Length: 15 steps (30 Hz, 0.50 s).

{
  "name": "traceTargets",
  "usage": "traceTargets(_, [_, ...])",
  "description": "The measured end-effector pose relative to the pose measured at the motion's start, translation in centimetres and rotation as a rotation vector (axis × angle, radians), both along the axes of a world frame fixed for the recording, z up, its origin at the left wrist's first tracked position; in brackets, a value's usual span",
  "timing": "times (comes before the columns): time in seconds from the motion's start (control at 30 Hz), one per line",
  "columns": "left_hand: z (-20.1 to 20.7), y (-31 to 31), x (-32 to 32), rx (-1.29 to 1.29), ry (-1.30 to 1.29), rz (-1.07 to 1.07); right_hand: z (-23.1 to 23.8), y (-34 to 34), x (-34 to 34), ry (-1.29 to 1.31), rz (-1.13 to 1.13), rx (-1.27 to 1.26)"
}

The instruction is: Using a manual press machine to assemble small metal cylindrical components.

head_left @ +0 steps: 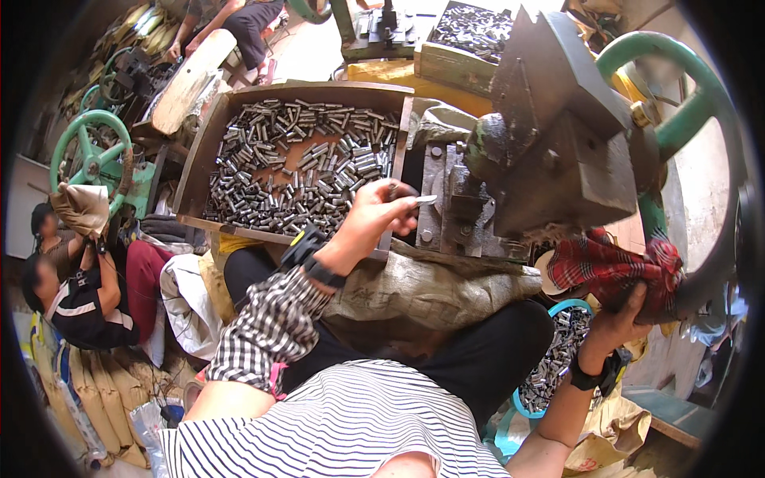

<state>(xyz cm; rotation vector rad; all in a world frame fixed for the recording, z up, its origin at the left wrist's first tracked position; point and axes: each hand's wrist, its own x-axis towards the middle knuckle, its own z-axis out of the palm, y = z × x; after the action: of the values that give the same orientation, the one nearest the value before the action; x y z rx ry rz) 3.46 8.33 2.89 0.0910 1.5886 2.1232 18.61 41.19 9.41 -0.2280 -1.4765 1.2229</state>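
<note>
My left hand (pixel 373 217) is closed in a pinch on a small shiny metal piece (pixel 427 199), just left of the press's tooling block (pixel 462 209). A wooden tray (pixel 185 191) full of short metal tubes (pixel 319 179) lies beside that hand. My right hand (pixel 620 320) grips the handle wrapped in red plaid cloth (pixel 617 267), low on the right of the hand press (pixel 550 135). The cloth hides the handle itself and part of my fingers. The press's green handwheel (pixel 665 60) rises at the far right.
A turquoise-rimmed basket (pixel 575 303) of metal pieces stands beside my right knee. Sacking (pixel 430 295) hangs below the press. Behind are another wooden box (pixel 458 72) of parts and a second press (pixel 386 32). A co-worker (pixel 92 295) sits at left near another green wheel (pixel 92 163).
</note>
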Motion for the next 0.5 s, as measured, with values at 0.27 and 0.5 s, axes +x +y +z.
traceTargets(0.27, [-4.2,2.4,-5.7,-0.015,0.038,0.043,5.4,1.6,1.2,-0.282,-0.115,0.244])
traceTargets(0.5, [-4.8,4.3,-6.6,-0.039,0.054,-0.065,15.5,5.5,1.9,-0.682,-0.208,1.137])
